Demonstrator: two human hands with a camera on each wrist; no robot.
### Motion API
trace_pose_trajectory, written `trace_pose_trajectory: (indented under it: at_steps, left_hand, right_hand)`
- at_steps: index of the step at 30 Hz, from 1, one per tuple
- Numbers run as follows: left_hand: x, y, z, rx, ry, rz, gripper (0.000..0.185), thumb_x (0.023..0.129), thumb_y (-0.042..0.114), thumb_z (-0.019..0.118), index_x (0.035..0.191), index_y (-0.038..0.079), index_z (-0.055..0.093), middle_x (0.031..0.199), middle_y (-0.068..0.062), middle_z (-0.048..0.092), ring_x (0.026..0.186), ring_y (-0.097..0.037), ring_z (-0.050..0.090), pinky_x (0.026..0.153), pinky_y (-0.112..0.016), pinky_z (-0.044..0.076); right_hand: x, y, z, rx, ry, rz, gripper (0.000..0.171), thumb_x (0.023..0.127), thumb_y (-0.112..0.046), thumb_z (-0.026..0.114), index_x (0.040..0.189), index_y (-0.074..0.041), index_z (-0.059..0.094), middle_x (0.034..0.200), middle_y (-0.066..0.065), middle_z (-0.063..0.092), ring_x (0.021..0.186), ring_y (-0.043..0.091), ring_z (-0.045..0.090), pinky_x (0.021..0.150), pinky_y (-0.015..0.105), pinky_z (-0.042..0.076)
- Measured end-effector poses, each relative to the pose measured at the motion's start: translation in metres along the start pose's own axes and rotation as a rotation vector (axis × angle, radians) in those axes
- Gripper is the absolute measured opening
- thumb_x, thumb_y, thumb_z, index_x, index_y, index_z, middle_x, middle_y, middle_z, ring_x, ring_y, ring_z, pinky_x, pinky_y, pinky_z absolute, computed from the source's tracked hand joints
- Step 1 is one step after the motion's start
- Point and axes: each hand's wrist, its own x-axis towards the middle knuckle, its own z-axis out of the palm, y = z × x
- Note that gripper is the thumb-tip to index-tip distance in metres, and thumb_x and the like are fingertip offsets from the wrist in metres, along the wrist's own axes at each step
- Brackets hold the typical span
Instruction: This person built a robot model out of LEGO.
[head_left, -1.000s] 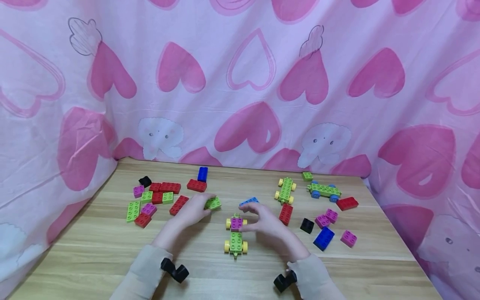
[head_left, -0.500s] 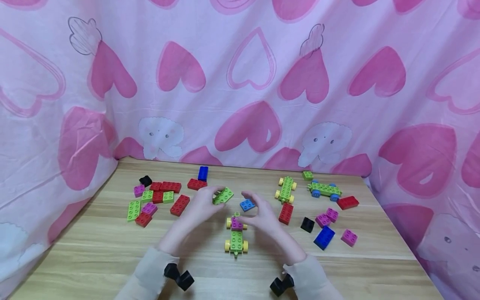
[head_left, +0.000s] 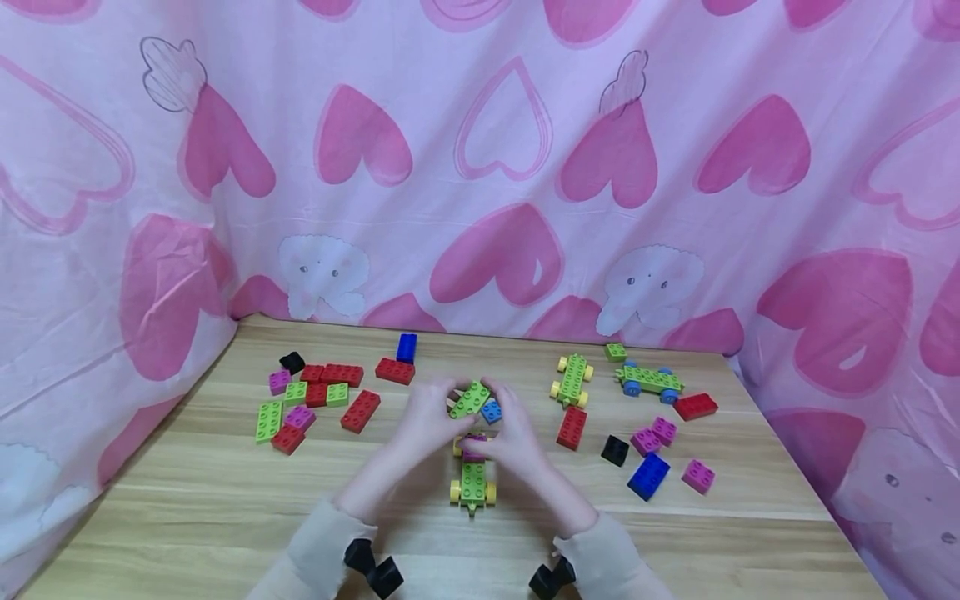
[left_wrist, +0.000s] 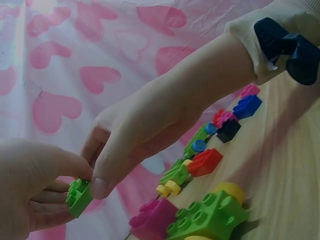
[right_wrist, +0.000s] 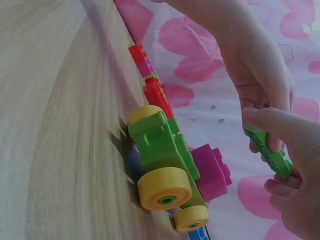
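Observation:
My left hand [head_left: 429,417] pinches a light green toy building brick [head_left: 470,400] between thumb and fingers, above the table's middle. From the right, my right hand [head_left: 519,442] curves in, its fingertips at the brick's far end and its thumb lower, near the left thumb. Below them stands a green wheeled base [head_left: 473,483] with yellow wheels and a magenta brick [right_wrist: 210,172] on top, partly covered by the hands in the head view. Through the gap between the right thumb and fingers shows a small blue brick [head_left: 491,412].
Red [head_left: 361,412], green, magenta and black bricks lie in a loose group at left. On the right are another yellow-wheeled base [head_left: 572,381], a blue-wheeled base [head_left: 649,382] and several more bricks. A pink heart-patterned curtain [head_left: 495,250] stands behind the table.
My left hand has lifted the green brick and brought it rightward to the middle. My right hand has moved slightly left, up to the brick.

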Motion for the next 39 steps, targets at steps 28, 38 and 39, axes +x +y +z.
trace_pose_trajectory:
  at_steps: [28,38,39]
  left_hand:
    - [-0.003,-0.007,-0.007,-0.029,-0.112,-0.001,0.039,0.091,0.024,0.07,0.123,0.003,0.063,0.118,-0.014,0.068,0.103,-0.03,0.066,0.085,-0.043,0.057]
    - [-0.001,-0.014,-0.028,-0.069,-0.343,0.056,0.06,0.088,0.032,0.073,0.14,0.009,0.052,0.137,-0.009,0.057,0.124,-0.029,0.054,0.099,-0.047,0.05]
    - [-0.002,-0.015,-0.029,-0.075,-0.364,0.056,0.062,0.087,0.032,0.074,0.141,0.009,0.051,0.138,-0.009,0.056,0.125,-0.031,0.054,0.1,-0.049,0.049]
  right_hand:
    - [-0.001,0.007,-0.008,0.073,-0.065,0.033,0.08,0.066,-0.007,0.087,0.136,0.0,0.049,0.129,0.015,0.058,0.113,0.032,0.059,0.101,0.054,0.046]
    - [0.0,0.015,-0.018,0.186,-0.175,0.029,0.077,0.071,-0.004,0.084,0.139,0.002,0.046,0.138,0.02,0.053,0.13,0.038,0.051,0.111,0.046,0.039]
    - [0.0,0.015,-0.02,0.191,-0.192,0.038,0.077,0.072,-0.005,0.084,0.139,0.001,0.046,0.14,0.02,0.052,0.131,0.038,0.05,0.112,0.046,0.038]
